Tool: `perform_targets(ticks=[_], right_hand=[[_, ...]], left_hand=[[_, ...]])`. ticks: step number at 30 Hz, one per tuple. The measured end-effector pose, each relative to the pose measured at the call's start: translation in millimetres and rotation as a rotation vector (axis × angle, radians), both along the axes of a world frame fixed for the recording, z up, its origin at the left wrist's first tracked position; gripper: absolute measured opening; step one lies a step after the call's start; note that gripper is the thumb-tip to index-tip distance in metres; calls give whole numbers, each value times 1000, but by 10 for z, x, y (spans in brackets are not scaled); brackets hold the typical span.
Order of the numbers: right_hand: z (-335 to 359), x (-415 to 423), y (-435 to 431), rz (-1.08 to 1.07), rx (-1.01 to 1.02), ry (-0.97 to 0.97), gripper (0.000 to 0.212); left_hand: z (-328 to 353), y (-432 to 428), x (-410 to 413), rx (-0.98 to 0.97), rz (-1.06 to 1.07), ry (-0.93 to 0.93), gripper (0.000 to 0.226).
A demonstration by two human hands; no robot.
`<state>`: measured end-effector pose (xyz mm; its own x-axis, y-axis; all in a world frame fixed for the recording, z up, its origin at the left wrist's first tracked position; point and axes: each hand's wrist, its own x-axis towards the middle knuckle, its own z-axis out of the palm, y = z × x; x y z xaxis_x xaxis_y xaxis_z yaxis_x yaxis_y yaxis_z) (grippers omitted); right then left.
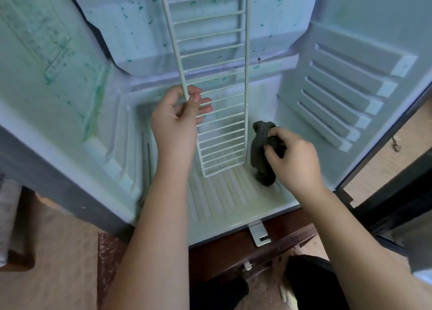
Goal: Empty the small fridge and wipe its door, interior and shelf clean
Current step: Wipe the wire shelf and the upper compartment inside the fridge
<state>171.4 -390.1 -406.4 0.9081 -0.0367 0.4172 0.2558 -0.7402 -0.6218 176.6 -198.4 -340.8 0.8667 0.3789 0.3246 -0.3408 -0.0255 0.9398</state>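
Note:
The small fridge [233,206] stands open, its white interior speckled with green stains on the back and left walls. A white wire shelf [210,52] stands on end inside, its lower edge on the ribbed floor. My left hand [180,120] grips the shelf's left rail about halfway up. My right hand [292,160] holds a dark grey cloth [260,153] just right of the shelf's bottom corner, the cloth hanging down to the fridge floor. The fridge door [397,216] shows dark at the right edge.
Ribbed shelf supports [346,94] line the right inner wall, and a stepped ledge [109,162] runs along the left. A white hinge bracket [258,235] juts out under the front lip. The fridge rests on a dark wooden stand [233,253] over a tan floor.

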Motion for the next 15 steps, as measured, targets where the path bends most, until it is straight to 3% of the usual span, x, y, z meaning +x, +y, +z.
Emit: perform_targets(ticks=[5, 9, 12, 15], right_hand=[[421, -28, 100, -22, 230, -258, 23], [615, -35, 177, 22, 507, -312, 22], [639, -46, 193, 28, 523, -331, 23], [677, -60, 132, 46, 620, -219, 22]], left_hand=[[1, -95, -69, -9, -66, 55, 19], [34, -122, -106, 8, -96, 71, 17], [58, -128, -129, 25, -124, 85, 16], [76, -108, -132, 12, -176, 96, 17]])
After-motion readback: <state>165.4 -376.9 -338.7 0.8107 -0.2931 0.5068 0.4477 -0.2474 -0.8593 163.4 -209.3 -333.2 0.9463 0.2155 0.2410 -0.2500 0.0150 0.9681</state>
